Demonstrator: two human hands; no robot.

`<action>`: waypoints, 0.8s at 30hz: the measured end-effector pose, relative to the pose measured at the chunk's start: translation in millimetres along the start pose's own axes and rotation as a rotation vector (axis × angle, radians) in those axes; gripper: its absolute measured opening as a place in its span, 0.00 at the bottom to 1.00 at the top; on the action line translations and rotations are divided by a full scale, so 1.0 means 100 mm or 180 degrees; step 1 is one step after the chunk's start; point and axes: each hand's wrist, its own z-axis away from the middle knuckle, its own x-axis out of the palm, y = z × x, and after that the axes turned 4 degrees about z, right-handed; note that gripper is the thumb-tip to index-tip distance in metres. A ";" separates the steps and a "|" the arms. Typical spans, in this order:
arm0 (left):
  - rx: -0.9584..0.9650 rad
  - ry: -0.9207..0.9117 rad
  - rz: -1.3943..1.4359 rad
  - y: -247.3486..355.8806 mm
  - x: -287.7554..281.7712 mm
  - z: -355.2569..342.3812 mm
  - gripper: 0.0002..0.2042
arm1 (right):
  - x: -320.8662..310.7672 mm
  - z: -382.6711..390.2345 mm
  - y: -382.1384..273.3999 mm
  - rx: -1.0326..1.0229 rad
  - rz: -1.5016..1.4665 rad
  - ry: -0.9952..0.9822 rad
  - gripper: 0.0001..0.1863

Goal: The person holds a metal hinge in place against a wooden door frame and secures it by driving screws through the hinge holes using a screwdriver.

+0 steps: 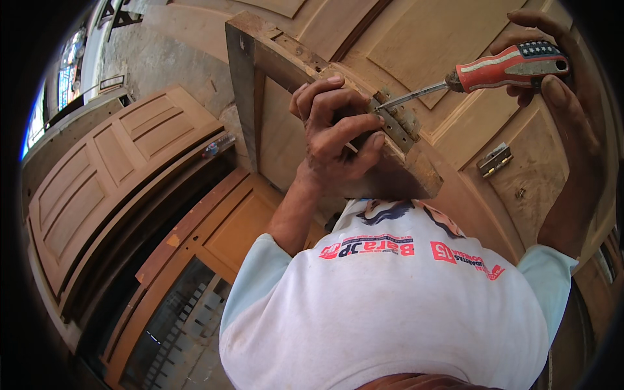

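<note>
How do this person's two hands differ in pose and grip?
The left hand curls around the edge of the wooden frame, while the right hand holds the screwdriver by its handle. The left hand is close to the hinge; the right hand is farther from it. Both hands are bare.

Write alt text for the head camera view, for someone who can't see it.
A person's right hand holds a red-and-grey-handled screwdriver, its tip at a metal hinge on a brown wooden frame; the left hand is on the frame's edge beside the hinge. At left is a tan panelled wooden door.
</note>
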 end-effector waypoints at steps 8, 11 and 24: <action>-0.0040 0.0026 0.0013 0.01 0.01 0.00 0.09 | -0.22 -0.13 0.02 0.0623 -0.0149 -0.0516 0.30; -0.0052 0.0057 0.0041 -0.01 0.03 0.02 0.10 | -0.04 -0.12 -0.01 -0.0159 0.0050 -0.0105 0.34; -0.0020 0.0007 -0.0003 0.00 0.01 -0.01 0.09 | -0.21 -0.16 0.06 0.0588 -0.0158 -0.0558 0.32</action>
